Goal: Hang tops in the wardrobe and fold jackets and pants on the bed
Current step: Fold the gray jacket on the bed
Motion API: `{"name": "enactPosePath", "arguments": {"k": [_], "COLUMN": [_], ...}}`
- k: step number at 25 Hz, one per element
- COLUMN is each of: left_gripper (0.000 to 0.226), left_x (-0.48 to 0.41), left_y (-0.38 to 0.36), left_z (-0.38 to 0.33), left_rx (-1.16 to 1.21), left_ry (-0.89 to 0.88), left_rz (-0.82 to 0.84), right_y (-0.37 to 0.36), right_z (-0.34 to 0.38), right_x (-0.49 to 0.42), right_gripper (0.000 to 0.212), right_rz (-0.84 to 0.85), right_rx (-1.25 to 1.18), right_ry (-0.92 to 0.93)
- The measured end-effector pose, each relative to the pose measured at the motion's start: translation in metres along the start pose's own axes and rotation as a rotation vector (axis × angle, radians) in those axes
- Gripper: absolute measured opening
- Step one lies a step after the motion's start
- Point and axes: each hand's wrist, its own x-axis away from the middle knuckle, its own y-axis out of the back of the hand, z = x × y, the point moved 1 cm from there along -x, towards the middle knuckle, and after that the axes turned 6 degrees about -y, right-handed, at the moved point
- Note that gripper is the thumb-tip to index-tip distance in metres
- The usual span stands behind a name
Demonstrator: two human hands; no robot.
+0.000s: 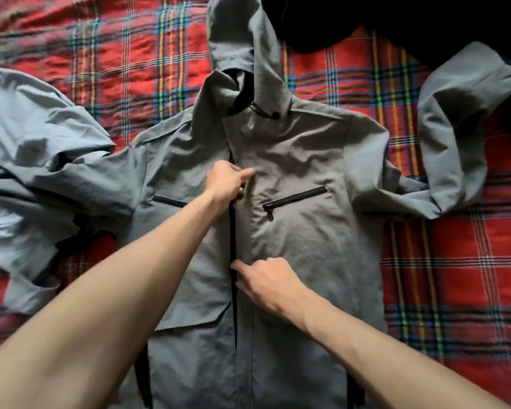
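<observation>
Your grey jacket [301, 231] lies front-up and spread flat on the bed [455, 276], over a red plaid blanket [115, 54]. Its hood [242, 33] points to the far side and its hem runs off the near edge of the view. The dark front zip [233, 237] runs down the middle of the jacket.

Your left hand [226, 184] is at chest height on that zip line, with its fingers curled and pinching the edge of the jacket front. Your right hand [269, 286] is nearer to you on the same line, with thumb and curled fingers closing on the flap beside the zip. How firmly it grips, you cannot tell from here.

A slanted chest pocket zip [294, 199] sits just right of your left hand. The left sleeve [42, 172] lies crumpled out to the left, and the right sleeve [452, 137] bends up towards the far right. A dark garment [322, 22] lies at the far edge, right of the hood
</observation>
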Motion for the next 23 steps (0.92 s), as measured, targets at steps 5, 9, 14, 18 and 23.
{"name": "enactPosePath", "arguments": {"k": [5,9,14,18,23], "left_gripper": [0.017,0.027,0.035,0.027,0.026], "left_x": [0.011,0.041,0.041,0.028,0.030], "left_y": [-0.002,0.022,0.021,0.018,0.014], "left_z": [-0.005,0.009,0.029,0.017,0.021], "left_rx": [-0.335,-0.486,-0.981,-1.048,-0.950], "left_ry": [-0.098,-0.181,-0.392,-0.438,-0.421], "left_rz": [-0.095,-0.274,-0.061,0.000,0.002], "right_y": [-0.003,-0.002,-0.005,0.001,-0.002], "right_z": [0.022,0.030,0.026,0.027,0.024], "right_x": [-0.009,0.001,0.007,0.005,0.006], "right_gripper": [0.020,0.022,0.029,0.016,0.021], "right_rz": [-0.053,-0.096,-0.268,-0.270,-0.321], "right_rx": [0.093,0.041,-0.178,-0.433,-0.446], "right_ry": [-0.135,-0.282,-0.429,-0.431,-0.366]}}
